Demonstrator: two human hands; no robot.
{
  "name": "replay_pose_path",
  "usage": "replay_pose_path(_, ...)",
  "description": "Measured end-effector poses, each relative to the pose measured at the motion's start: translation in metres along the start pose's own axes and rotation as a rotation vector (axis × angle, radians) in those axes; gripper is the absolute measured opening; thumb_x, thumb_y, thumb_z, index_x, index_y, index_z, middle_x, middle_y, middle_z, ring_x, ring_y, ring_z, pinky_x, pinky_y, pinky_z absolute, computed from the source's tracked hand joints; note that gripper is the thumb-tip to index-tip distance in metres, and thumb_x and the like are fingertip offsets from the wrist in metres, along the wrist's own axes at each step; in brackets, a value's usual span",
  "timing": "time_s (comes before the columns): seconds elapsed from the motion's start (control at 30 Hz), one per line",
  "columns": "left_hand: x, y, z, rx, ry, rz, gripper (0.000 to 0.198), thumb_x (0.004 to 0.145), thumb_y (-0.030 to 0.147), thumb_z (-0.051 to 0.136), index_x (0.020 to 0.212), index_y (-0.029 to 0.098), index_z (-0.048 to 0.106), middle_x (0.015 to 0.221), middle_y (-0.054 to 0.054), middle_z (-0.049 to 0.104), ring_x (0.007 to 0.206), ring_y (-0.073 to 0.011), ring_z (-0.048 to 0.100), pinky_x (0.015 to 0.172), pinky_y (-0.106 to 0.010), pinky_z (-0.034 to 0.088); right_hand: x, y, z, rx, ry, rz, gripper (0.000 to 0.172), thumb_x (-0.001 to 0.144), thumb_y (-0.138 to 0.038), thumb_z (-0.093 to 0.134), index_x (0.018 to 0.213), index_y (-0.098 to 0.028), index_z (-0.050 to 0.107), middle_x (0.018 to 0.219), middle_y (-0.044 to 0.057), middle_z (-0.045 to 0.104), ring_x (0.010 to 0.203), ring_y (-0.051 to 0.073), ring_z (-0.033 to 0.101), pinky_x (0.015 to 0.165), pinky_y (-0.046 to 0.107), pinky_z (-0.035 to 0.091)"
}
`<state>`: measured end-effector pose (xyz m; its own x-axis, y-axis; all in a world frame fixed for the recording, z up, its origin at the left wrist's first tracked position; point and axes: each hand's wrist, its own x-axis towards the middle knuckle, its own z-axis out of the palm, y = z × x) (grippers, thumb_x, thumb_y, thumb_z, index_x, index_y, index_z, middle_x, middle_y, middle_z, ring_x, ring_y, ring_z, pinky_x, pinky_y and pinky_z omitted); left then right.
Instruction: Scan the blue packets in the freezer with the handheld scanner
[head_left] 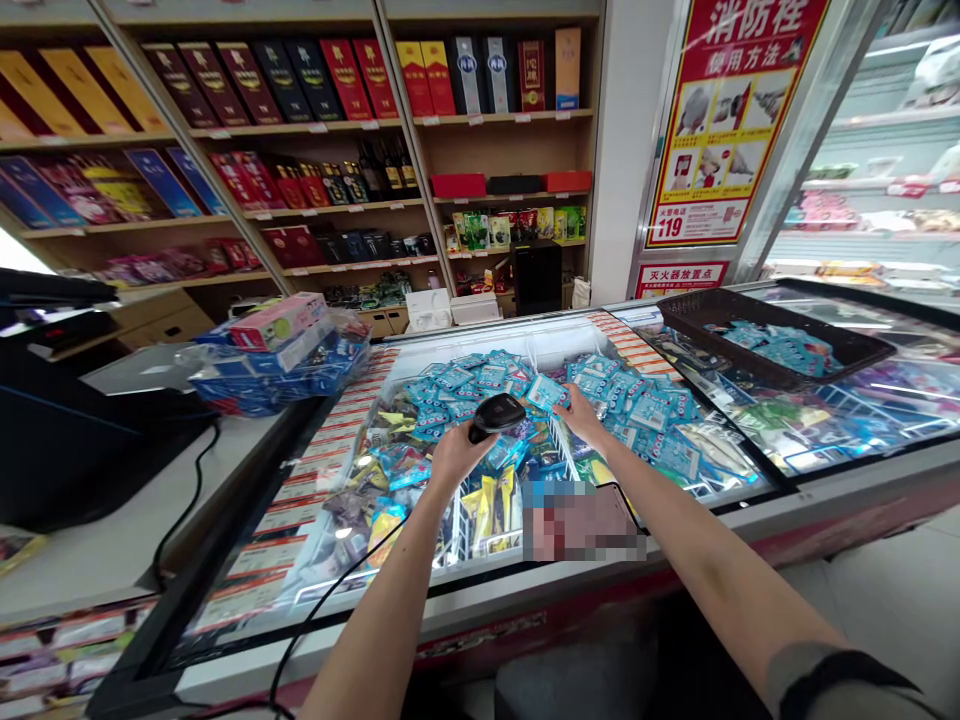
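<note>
My left hand [457, 455] is closed around the handle of a black barcode scanner [501, 412], whose cable trails down to the lower left. Its head points right, toward a blue packet [546, 392] pinched in my right hand [581, 415]. Under both hands, many similar blue packets lie in two heaps on the glass top of a freezer; one is the left heap [450, 385], the other the right heap [645, 410]. A phone-like slab [585, 522], blurred out, rests on the glass near my right forearm.
A dark brown tray [847, 370] with some blue packets sits on the freezer's right part. Plastic-wrapped boxes [277, 360] stand at the left beside a dark monitor-like device [67, 400]. Shelves [495, 118] of boxed goods line the back. A black cable [196, 480] hangs over the left counter.
</note>
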<state>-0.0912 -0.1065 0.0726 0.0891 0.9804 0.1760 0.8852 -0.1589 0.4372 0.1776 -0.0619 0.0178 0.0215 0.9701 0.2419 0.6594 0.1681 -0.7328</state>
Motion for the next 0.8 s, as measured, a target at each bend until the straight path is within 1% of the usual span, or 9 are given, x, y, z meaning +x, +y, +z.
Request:
replay_pose_path(0.1, 0.001, -0.002, 0.001, -0.024, 0.001, 0.001, 0.055, 0.073, 0.066, 0.051, 0.098, 0.020, 0.067, 0.077, -0.006, 0.068, 0.070, -0.0216, 0.062, 0.051, -0.023, 0.030, -0.001, 0.000, -0.001, -0.004, 0.013, -0.023, 0.054, 0.085, -0.035, 0.047, 0.134, -0.019, 0.030, 0.095, 0.006, 0.061, 0.078, 0.020, 0.058, 0.068, 0.030, 0.044)
replay_pose_path(0.17, 0.001, -0.003, 0.001, -0.045, 0.000, 0.000, 0.055, 0.073, 0.065, 0.051, 0.100, 0.020, 0.067, 0.076, -0.006, 0.068, 0.069, -0.0213, 0.062, 0.050, -0.023, 0.030, -0.002, 0.000, -0.002, -0.036, 0.042, -0.044, 0.056, 0.085, -0.033, 0.047, 0.136, -0.019, 0.027, 0.094, 0.005, 0.061, 0.079, 0.020, 0.058, 0.071, 0.031, 0.044)
replay_pose_path(0.23, 0.001, -0.003, 0.000, -0.063, 0.000, -0.006, 0.056, 0.073, 0.065, 0.051, 0.102, 0.019, 0.067, 0.075, -0.005, 0.068, 0.068, -0.0210, 0.061, 0.050, -0.023, 0.030, -0.001, 0.001, -0.003, -0.113, 0.093, -0.060, 0.054, 0.085, -0.031, 0.047, 0.135, -0.018, 0.031, 0.102, 0.007, 0.060, 0.090, 0.021, 0.057, 0.078, 0.031, 0.044)
replay_pose_path(0.3, 0.001, -0.003, 0.000, -0.078, 0.007, -0.006, 0.056, 0.073, 0.064, 0.051, 0.102, 0.019, 0.067, 0.074, -0.005, 0.068, 0.067, -0.0208, 0.061, 0.049, -0.023, 0.029, 0.000, 0.004, -0.004, -0.218, 0.145, -0.058, 0.050, 0.084, -0.030, 0.049, 0.131, -0.017, 0.038, 0.115, 0.010, 0.054, 0.103, 0.022, 0.054, 0.085, 0.031, 0.042)
replay_pose_path(0.4, 0.001, -0.001, 0.000, -0.089, 0.020, -0.004, 0.055, 0.072, 0.063, 0.052, 0.099, 0.018, 0.068, 0.072, -0.005, 0.067, 0.065, -0.0203, 0.060, 0.049, -0.023, 0.029, 0.000, 0.006, -0.006, -0.372, 0.181, -0.038, 0.049, 0.084, -0.030, 0.050, 0.129, -0.014, 0.043, 0.127, 0.013, 0.045, 0.110, 0.023, 0.050, 0.091, 0.029, 0.039)
replay_pose_path(0.47, 0.000, 0.000, 0.000, -0.093, 0.025, 0.000, 0.054, 0.072, 0.063, 0.053, 0.098, 0.017, 0.068, 0.072, -0.005, 0.067, 0.064, -0.0197, 0.060, 0.049, -0.023, 0.029, -0.003, 0.005, -0.009, -0.460, 0.189, -0.051, 0.049, 0.086, -0.031, 0.048, 0.130, -0.012, 0.043, 0.128, 0.015, 0.044, 0.111, 0.024, 0.048, 0.093, 0.030, 0.037)
replay_pose_path(0.57, 0.000, 0.000, 0.000, -0.093, 0.029, -0.002, 0.054, 0.072, 0.063, 0.053, 0.098, 0.018, 0.068, 0.072, -0.005, 0.067, 0.063, -0.0191, 0.059, 0.049, -0.022, 0.029, -0.011, 0.000, -0.015, -0.594, 0.198, -0.101, 0.048, 0.087, -0.037, 0.047, 0.127, -0.009, 0.048, 0.122, 0.017, 0.048, 0.112, 0.027, 0.043, 0.097, 0.034, 0.033)
replay_pose_path(0.67, 0.001, -0.001, 0.001, -0.094, 0.035, -0.004, 0.054, 0.071, 0.064, 0.053, 0.096, 0.018, 0.068, 0.071, -0.005, 0.066, 0.063, -0.0191, 0.059, 0.049, -0.023, 0.029, -0.022, -0.004, -0.021, -0.701, 0.213, -0.137, 0.048, 0.087, -0.041, 0.046, 0.125, -0.011, 0.051, 0.115, 0.018, 0.053, 0.112, 0.030, 0.040, 0.096, 0.041, 0.031)
replay_pose_path(0.8, 0.001, -0.002, 0.002, -0.104, 0.037, -0.012, 0.054, 0.071, 0.064, 0.054, 0.095, 0.018, 0.068, 0.070, -0.005, 0.066, 0.064, -0.0196, 0.060, 0.048, -0.023, 0.030, -0.036, -0.003, -0.028, -0.785, 0.247, -0.224, 0.039, 0.089, -0.032, 0.042, 0.125, -0.020, 0.054, 0.129, 0.013, 0.049, 0.123, 0.031, 0.033, 0.101, 0.048, 0.022)
